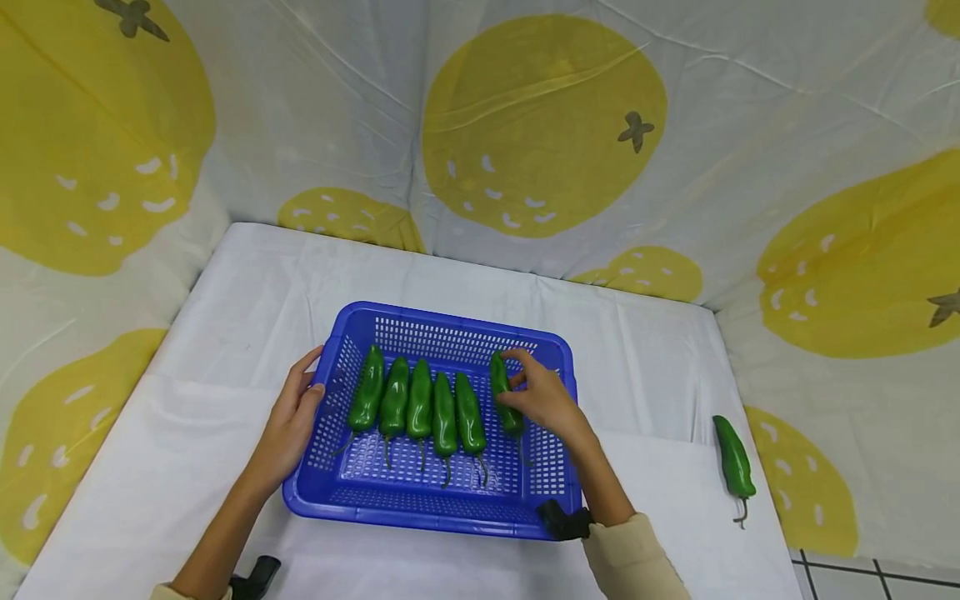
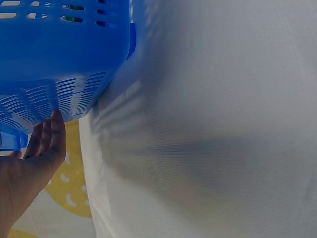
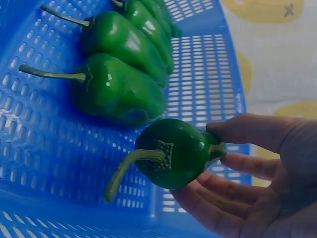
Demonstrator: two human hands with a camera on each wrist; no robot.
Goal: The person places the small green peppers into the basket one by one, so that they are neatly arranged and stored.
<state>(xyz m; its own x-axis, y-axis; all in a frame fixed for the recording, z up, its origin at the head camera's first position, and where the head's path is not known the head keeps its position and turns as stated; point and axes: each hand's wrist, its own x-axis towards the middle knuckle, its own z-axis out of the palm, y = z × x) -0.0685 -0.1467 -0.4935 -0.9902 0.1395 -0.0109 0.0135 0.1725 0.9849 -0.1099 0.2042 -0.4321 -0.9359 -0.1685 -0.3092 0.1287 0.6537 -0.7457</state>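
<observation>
A blue plastic basket (image 1: 431,521) with slotted walls rests on the white cloth. Inside it, several green peppers (image 1: 420,400) lie side by side in a row, stems toward the person. My right hand (image 1: 546,400) pinches another green pepper (image 1: 502,383) between thumb and fingers, to the right of that row. In the right wrist view this pepper (image 3: 173,151) points its curved stem at the camera, over the basket floor. My left hand (image 1: 292,417) holds the basket's left rim, thumb at the edge; its fingers (image 2: 58,131) lie against the outer wall in the left wrist view.
One more green pepper (image 1: 733,458) lies on the white cloth (image 1: 645,483) near the right edge. Cloth walls with yellow fruit prints (image 1: 543,125) surround the table on the left, back and right. Floor tiles (image 1: 862,579) show at the lower right.
</observation>
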